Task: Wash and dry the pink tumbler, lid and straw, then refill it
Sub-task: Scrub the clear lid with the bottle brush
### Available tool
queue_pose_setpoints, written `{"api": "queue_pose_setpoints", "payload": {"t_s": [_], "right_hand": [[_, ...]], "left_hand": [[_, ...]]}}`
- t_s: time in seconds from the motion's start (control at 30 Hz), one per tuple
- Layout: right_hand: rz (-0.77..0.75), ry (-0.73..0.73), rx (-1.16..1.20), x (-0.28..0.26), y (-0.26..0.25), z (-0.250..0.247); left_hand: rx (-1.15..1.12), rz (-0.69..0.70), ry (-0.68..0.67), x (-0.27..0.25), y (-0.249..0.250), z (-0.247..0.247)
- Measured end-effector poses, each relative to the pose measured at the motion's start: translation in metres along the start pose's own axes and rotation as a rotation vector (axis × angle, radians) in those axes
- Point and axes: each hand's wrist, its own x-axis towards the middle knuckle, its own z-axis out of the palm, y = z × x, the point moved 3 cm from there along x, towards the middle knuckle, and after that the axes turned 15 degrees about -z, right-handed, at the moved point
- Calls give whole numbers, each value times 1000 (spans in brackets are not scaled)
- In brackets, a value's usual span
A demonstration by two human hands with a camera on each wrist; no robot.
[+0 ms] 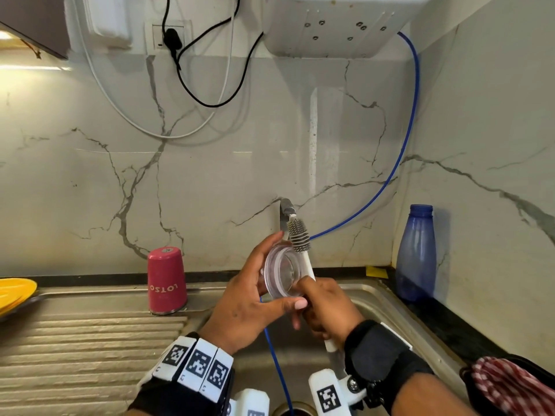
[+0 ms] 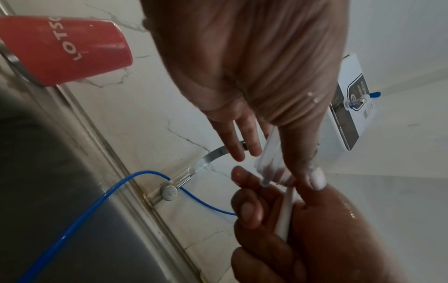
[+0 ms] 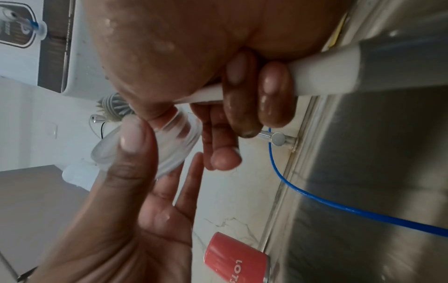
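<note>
My left hand (image 1: 289, 269) pinches the clear round lid (image 1: 277, 280) by its rim between thumb and fingertips, over the sink. My right hand (image 1: 312, 307) grips the white handle of a bottle brush (image 1: 309, 268). The brush's grey bristle head (image 1: 298, 235) sticks up behind the lid's top edge, near the tap (image 1: 286, 208). The right thumb touches the lid's rim. The left wrist view shows the lid (image 2: 269, 159) edge-on beside the brush handle (image 2: 287, 214). The pink tumbler (image 1: 166, 280) stands upside down on the drainboard, left of the basin.
A steel sink basin (image 1: 375, 298) lies below the hands, with a ribbed drainboard (image 1: 90, 340) to its left. A blue tube (image 1: 402, 151) runs from the wall unit into the sink. A blue bottle (image 1: 416, 253) stands back right, a yellow plate (image 1: 16, 291) far left, a red checked cloth (image 1: 510, 382) bottom right.
</note>
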Motion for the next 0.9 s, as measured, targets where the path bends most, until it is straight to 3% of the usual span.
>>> {"api": "queue_pose_setpoints", "payload": {"t_s": [0.13,0.3,0.37,0.57,0.63,0.77,0.9], "right_hand": [[-110,13,-226,5,2,-5],[-321,68,-607,11,0,-26],[-356,35,-764,10,-4,-28],[-457,-66,-1137,7,-16,-21],[-559,-102,-1228,7,-19,-16],[-731,-28,-1303,4,-28,-8],[-780,26,-1367,1,-33,-3]], "left_hand": [[-207,-39,19,4,-4,-3],[-765,-199,7,11,-18,-18],[-872,-208,-3,11,-20,-24],[-915,-393,59,11,-36,-26],[-879,-409,78,12,-39,-24],[-715,-413,117,12,-38,-18],[-555,-419,120,13,-38,-16]]}}
